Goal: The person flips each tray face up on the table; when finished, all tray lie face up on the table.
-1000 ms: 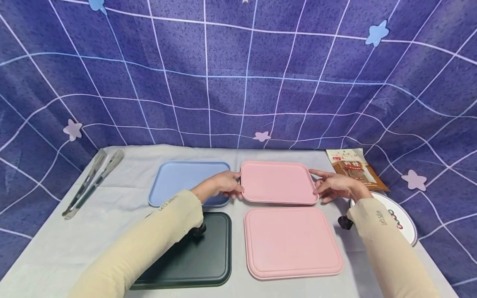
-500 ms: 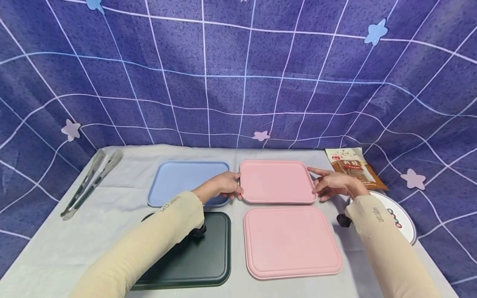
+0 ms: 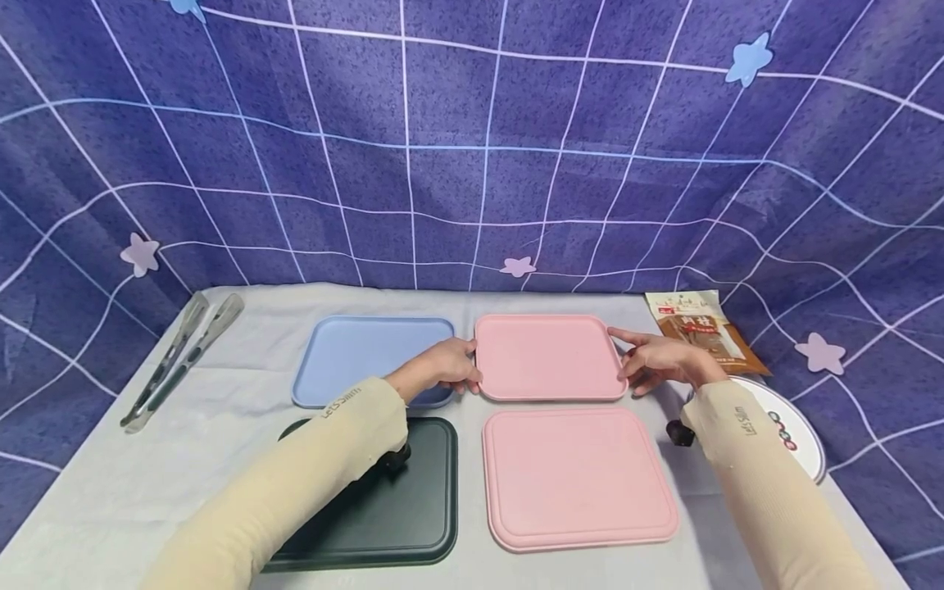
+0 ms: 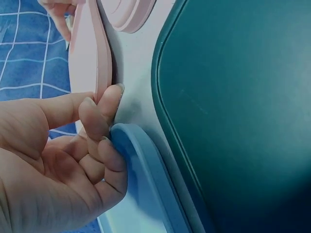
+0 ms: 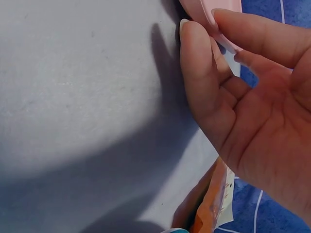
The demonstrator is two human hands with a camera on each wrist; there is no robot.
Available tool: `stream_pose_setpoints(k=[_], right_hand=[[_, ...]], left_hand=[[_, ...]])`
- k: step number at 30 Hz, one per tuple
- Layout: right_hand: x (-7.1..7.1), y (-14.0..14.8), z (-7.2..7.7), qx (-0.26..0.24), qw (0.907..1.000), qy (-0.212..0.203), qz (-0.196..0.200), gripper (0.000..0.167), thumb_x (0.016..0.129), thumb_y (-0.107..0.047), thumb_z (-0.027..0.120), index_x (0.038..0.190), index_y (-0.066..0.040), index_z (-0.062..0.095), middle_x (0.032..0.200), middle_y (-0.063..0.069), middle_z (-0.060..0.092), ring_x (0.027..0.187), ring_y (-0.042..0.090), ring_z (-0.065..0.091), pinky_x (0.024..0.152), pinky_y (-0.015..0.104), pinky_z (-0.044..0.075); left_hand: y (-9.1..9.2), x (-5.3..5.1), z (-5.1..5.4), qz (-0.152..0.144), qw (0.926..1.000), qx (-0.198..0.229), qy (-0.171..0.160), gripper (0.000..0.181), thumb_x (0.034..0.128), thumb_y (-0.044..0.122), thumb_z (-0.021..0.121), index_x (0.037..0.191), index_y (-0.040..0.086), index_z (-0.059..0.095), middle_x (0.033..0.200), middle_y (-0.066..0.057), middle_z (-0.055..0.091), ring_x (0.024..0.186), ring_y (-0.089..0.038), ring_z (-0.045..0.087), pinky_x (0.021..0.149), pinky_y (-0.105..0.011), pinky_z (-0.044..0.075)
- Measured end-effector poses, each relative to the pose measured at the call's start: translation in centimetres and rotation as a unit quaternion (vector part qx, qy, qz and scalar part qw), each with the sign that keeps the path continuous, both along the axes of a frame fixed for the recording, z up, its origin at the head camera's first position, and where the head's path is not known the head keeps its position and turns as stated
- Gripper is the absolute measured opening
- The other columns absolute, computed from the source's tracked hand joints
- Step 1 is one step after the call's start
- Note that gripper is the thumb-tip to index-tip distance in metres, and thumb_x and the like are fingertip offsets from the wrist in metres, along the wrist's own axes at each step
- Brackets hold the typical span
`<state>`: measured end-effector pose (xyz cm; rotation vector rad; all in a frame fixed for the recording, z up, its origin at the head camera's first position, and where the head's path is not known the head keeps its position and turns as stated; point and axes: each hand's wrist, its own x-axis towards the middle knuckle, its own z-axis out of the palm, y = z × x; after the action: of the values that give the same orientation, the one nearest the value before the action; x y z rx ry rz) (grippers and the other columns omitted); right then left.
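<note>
At the far left of my view, the metal tongs (image 3: 193, 356) lie slim and shiny on the creased white cloth (image 3: 81, 492), well apart from both hands. Next I have the blue tray (image 3: 354, 352), shallow and smooth with rounded corners and a raised rim, and nearer me the dark green board (image 3: 391, 508), matte and grooved near its edge, partly covered by a sleeve.

The left hand (image 3: 448, 363) has its fingers drawn narrow, gripping the left end of the pink tray (image 3: 549, 358), which sits at the back, right of the blue one. Below it lies the thicker pink board (image 3: 578, 475), no hand on it. The right hand (image 3: 660, 360) pinches the pink tray's right end, index finger stretched to the far corner.

I judge the layout nearly done: all four pieces form two rows, lined up roughly, and letting go is what's left. I can't tell whether the pink tray's underside is fully down.

Further right, the glossy brown food packet (image 3: 696, 328) and white round plate (image 3: 807, 434) lie ungripped.
</note>
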<state>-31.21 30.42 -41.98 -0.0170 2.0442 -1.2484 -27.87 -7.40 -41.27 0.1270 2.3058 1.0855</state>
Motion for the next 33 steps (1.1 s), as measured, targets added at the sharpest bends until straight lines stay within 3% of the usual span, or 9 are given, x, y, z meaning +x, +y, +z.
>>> stream_pose_setpoints(k=[14,17,20,23,27,29,33], right_hand=[[0.7,-0.5,0.2,0.041,0.9989,0.017,0.011,0.108,0.086,-0.001,0.068,0.162,-0.020,-0.006,0.084,0.005,0.057,0.072,0.016,0.059,0.066,0.035,0.058],[0.9,-0.8,0.6,0.062,0.9977,0.025,0.011,0.109,0.085,-0.003,0.069,0.162,-0.019,-0.006,0.083,0.005,0.061,0.071,0.016,0.060,0.066,0.035,0.058],[1.4,-1.5,1.6,0.102,0.9933,0.051,0.020,0.106,0.086,-0.008,0.069,0.162,-0.015,-0.005,0.086,0.008,0.066,0.075,0.018,0.063,0.068,0.038,0.058],[2.2,-2.6,3.1,0.150,0.9819,0.112,0.028,0.100,0.089,-0.015,0.066,0.162,-0.009,-0.001,0.094,0.010,0.066,0.079,0.018,0.063,0.068,0.041,0.058],[3.8,-4.6,5.0,0.164,0.9662,0.198,0.028,0.091,0.093,-0.018,0.063,0.161,-0.005,0.004,0.101,0.016,0.062,0.082,0.021,0.061,0.064,0.044,0.057],[4.9,-5.8,5.6,0.134,0.9667,0.215,0.034,0.088,0.095,-0.017,0.062,0.161,-0.006,0.005,0.106,0.021,0.061,0.086,0.025,0.063,0.066,0.045,0.059],[7.9,-8.5,5.7,0.047,0.9766,0.196,0.075,0.085,0.097,-0.016,0.061,0.162,-0.009,0.007,0.121,0.027,0.059,0.094,0.033,0.066,0.075,0.048,0.059]], left_hand=[[0.5,0.0,-0.4,0.001,0.9999,-0.010,0.009,0.081,0.0919,0.008,0.067,0.159,0.005,0.021,0.069,-0.004,0.074,0.045,-0.008,0.051,0.046,-0.020,0.029],[0.1,0.1,0.1,-0.018,0.9998,-0.011,0.002,0.080,0.0944,0.014,0.064,0.159,0.004,0.018,0.072,-0.002,0.073,0.048,-0.008,0.053,0.048,-0.020,0.032],[-0.7,0.3,1.2,-0.047,0.9988,-0.009,0.007,0.076,0.0979,0.021,0.060,0.160,0.006,0.018,0.083,-0.009,0.076,0.053,-0.009,0.057,0.049,-0.020,0.035],[-2.1,0.8,2.5,-0.074,0.9966,-0.009,0.036,0.069,0.1011,0.026,0.056,0.159,0.007,0.024,0.094,-0.016,0.076,0.059,-0.015,0.064,0.054,-0.023,0.043],[-5.2,2.5,4.4,-0.105,0.9915,-0.006,0.077,0.062,0.1025,0.026,0.054,0.156,0.003,0.032,0.097,-0.020,0.074,0.073,-0.029,0.071,0.074,-0.034,0.056],[-7.2,3.7,5.1,-0.119,0.9885,-0.009,0.092,0.060,0.1027,0.025,0.053,0.154,0.000,0.035,0.097,-0.019,0.073,0.075,-0.030,0.070,0.081,-0.036,0.056],[-11.7,6.2,5.4,-0.142,0.9838,-0.018,0.107,0.059,0.1028,0.027,0.055,0.150,-0.004,0.040,0.093,-0.013,0.072,0.072,-0.020,0.066,0.075,-0.031,0.053]])
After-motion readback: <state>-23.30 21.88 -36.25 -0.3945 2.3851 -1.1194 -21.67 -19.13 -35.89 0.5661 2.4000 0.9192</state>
